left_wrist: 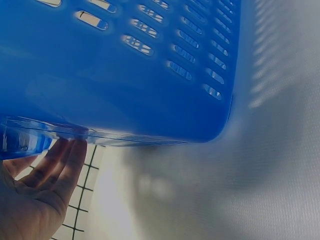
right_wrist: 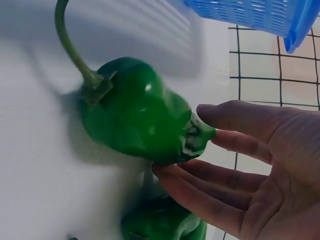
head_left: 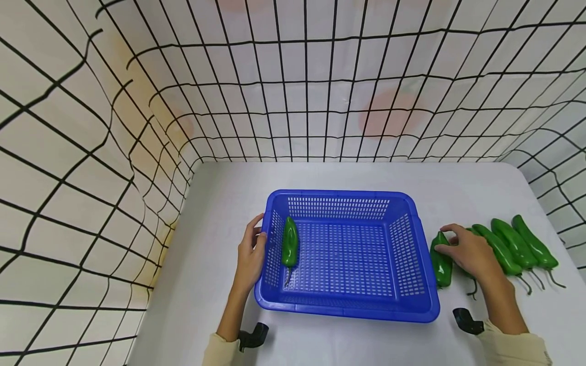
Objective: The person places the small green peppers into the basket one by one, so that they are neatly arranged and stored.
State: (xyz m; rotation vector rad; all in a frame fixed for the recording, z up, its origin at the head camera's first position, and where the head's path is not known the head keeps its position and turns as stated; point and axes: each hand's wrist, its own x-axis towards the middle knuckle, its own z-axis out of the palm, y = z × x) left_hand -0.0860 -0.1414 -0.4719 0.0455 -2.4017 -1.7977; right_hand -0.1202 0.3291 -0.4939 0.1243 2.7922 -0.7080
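A blue plastic basket (head_left: 343, 313) with slotted walls stands on the white surface, one green pepper (head_left: 290, 244) lying inside along its left wall. My left hand (head_left: 253, 251) is at the basket's left rim, its fairly straight fingers touching the rim from outside in the left wrist view. Just right of the basket, my right hand (head_left: 471, 254) has thumb and fingers around the pointed end of another green pepper (right_wrist: 135, 110). Its stem end faces away from the palm and rests low over the white surface. In the right wrist view a further pepper (right_wrist: 162, 220) shows below the fingers.
Several more green peppers (head_left: 513, 241) lie in a slanted row right of my right hand, one partly hidden under it. Black wire grid (head_left: 320, 101) rises behind and along both sides of the white table (head_left: 220, 188). A black wrist mount (head_left: 467, 321) sticks out beside each sleeve.
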